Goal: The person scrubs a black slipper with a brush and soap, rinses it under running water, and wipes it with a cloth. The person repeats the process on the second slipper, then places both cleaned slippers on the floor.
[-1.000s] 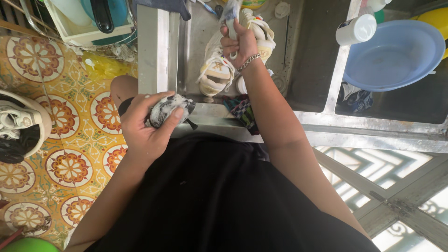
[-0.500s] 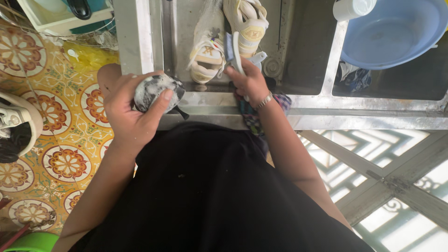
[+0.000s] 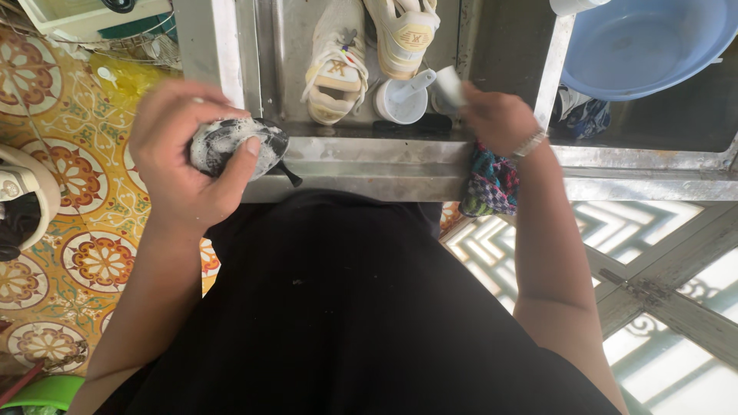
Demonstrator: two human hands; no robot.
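Two hands worked at the front edge of a steel sink (image 3: pixel 400 165), seen from the head camera looking straight down. The left hand (image 3: pixel 181 157) was clenched around a dark, soapy shoe (image 3: pixel 238 146), thumb pressed on its upper side; the shoe sat at the sink's front left corner, its thin heel pointing over the front rim. Suds covered most of its surface.

The right hand (image 3: pixel 500 119) hovered over the front rim further right, fingers closed on a small white object (image 3: pixel 448 86), partly blurred, so its kind could not be told. A bracelet (image 3: pixel 529 144) circled that wrist. Just left of the hand, a white cup (image 3: pixel 400 104) with a handle-like stick in it stood inside the basin against the front wall.

Two cream sneakers (image 3: pixel 338 69) lay in the basin behind the cup, side by side, toes toward the front. A multicoloured cloth (image 3: pixel 492 184) hung over the front rim below the right wrist. A blue tub (image 3: pixel 646 46) rested in the right-hand compartment. Patterned floor tiles (image 3: pixel 69 253) showed at left, with a white shoe (image 3: pixel 23 192) on them.
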